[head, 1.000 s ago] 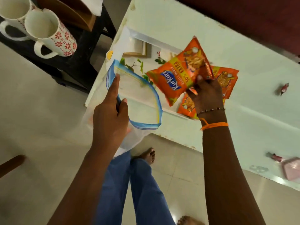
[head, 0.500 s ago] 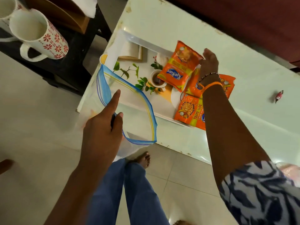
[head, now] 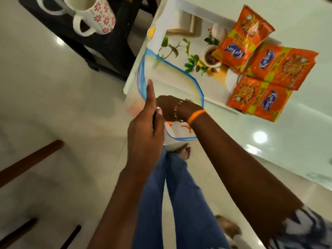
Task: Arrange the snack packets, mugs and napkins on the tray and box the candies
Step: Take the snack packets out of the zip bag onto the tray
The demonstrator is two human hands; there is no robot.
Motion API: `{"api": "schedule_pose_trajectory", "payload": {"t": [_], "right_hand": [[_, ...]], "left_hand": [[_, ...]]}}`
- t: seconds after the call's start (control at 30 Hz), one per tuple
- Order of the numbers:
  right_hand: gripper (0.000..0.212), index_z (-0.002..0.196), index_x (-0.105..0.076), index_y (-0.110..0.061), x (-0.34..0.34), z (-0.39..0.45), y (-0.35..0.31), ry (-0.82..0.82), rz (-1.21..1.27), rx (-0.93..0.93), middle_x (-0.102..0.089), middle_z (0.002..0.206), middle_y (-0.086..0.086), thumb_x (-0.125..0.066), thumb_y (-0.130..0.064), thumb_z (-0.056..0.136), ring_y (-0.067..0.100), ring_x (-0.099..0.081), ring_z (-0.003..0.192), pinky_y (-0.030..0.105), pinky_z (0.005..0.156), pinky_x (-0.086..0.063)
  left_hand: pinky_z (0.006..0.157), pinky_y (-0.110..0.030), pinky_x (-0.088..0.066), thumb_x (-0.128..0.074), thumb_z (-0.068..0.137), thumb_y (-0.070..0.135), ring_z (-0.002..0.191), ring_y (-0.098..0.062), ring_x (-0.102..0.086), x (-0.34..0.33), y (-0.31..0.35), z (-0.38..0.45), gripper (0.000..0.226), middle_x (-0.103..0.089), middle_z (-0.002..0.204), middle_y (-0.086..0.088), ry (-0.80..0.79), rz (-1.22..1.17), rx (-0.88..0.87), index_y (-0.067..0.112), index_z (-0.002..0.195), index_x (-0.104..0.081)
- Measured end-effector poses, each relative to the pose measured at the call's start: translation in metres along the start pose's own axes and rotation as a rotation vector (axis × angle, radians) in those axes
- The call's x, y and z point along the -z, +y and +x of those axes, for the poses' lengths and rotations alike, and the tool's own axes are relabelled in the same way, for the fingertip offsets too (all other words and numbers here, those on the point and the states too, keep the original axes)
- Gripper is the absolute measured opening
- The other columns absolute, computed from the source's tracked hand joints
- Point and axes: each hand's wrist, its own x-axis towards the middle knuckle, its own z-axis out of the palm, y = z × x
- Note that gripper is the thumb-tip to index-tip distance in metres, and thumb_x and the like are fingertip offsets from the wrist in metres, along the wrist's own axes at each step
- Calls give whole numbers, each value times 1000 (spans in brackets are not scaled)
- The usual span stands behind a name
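Head view first: we see the left hand [head: 145,126] closed around the near rim of a clear zip bag [head: 170,81] with a blue seal, thumb pointing up and away from us, fingers folded tight on the plastic. The bag's mouth is held open as a wide loop that stretches away from that grip, its long axis running from the hold toward the tray [head: 181,42]. Just beside the left fingers, the right hand [head: 168,108] dips into the bag's mouth; its fingertips are hidden behind the left hand, so we cannot tell whether it is closed on anything. A bead bracelet [head: 177,110] and an orange band [head: 196,115] circle that wrist. Beyond the grip and to its right, three orange snack packets lie on the tray's far end: the first packet [head: 240,38] points its long axis diagonally away and to the right, the second packet [head: 282,65] lies crosswise just beside it, and the third packet [head: 260,99], nearest the grip, also lies crosswise, overhanging the tray edge onto the pale table [head: 296,141]. Well apart to the left of the grip, a flowered mug [head: 97,17] stands on a dark side table [head: 111,51], handle toward us, with a second mug partly cut off beside it.
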Motion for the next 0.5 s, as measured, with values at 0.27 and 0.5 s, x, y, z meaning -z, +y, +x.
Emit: {"api": "schedule_pose_trajectory", "payload": {"t": [0.27,0.5], "right_hand": [[45,138,-28,0,-22,7,-16,72,82,-60,-27,150,21,-25,-21,99,34,-30,136,40,112,-24],[24,97,-60,2,-13,-14,-22,201,267,-34,-47,133,27,-39,-8,94,37,-43,125,36,100,-31]], "left_hand": [[59,-1,-37,-37,94,23,62,6,-50,2,-1,-17,52,-51,77,3,-11,-68,-71,34,136,-9],[60,0,-41,-44,94,16,61,3,-53,-1,-6,-12,59,-53,83,9,-52,-7,-68,29,140,-10]]}}
